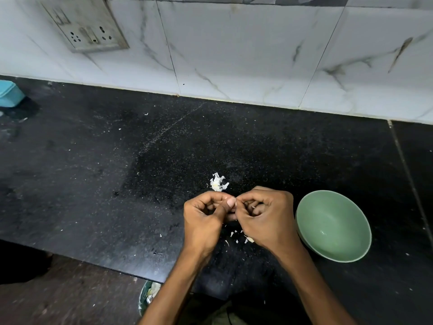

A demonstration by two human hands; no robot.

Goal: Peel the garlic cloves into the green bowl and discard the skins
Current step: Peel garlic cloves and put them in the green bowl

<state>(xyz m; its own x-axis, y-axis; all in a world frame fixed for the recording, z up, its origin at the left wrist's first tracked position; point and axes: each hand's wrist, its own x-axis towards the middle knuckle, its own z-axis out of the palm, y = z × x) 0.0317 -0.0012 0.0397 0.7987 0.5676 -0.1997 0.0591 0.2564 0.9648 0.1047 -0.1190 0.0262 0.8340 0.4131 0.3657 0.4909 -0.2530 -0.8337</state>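
Here the green bowl (334,225) holds nothing; both hands' curled grip contents stay hidden.

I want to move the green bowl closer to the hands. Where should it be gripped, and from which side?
Pinch the green bowl at its near-left rim, coming from the right hand side. It sits upright and looks empty, with its rim exposed all round, so a thumb inside and fingers outside should hold.
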